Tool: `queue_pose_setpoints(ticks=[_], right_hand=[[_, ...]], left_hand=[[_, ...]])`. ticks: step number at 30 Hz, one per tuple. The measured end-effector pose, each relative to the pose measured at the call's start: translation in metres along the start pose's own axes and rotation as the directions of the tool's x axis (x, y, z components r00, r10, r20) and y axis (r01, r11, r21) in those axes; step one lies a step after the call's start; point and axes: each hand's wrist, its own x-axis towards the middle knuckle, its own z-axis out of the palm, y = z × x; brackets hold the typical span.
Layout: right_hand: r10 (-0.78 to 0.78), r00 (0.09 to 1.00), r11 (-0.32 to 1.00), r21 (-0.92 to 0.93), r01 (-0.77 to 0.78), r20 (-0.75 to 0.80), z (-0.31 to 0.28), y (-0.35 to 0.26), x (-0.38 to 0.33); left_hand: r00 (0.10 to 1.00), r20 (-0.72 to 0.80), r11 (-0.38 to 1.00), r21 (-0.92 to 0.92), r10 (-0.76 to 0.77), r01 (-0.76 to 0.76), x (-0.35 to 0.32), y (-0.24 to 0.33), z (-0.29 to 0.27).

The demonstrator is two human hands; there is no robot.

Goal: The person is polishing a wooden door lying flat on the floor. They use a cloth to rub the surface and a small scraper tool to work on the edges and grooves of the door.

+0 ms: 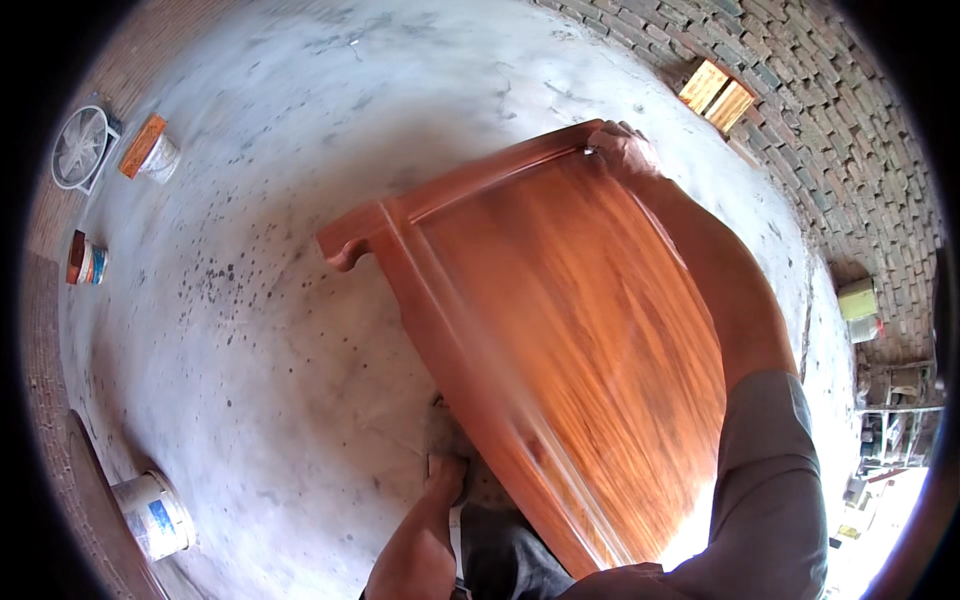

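A large, glossy reddish-brown wooden panel (580,330) with a raised frame is tilted in front of me. Its far left corner ends in a curved, scroll-like foot. My right hand (625,150) is closed over the panel's far right corner, with the arm reaching along its right side. A small pale spot shows by those fingers, too small to name. Low in the view, my left hand (447,472) is beside the panel's left edge, over a dark shoe; its fingers are hidden, so its grip does not show.
A white bucket (155,515) stands at lower left. Along the left wall are a round fan (82,148), a white bucket (160,158) with a wooden block on top, and a small can (92,264). Wooden pieces (717,95) lean by the brick wall (830,120). Dark spots mark the pale floor (250,330).
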Motion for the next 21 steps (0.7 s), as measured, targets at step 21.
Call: queue_pose_setpoints(ticks=[21], right_hand=[[-0.160, 0.869, 0.973, 0.221, 0.059, 0.469, -0.014, -0.213, 0.050]], left_hand=[[0.997, 0.073, 0.990, 0.133, 0.040, -0.049, -0.003, -0.026, 0.025]])
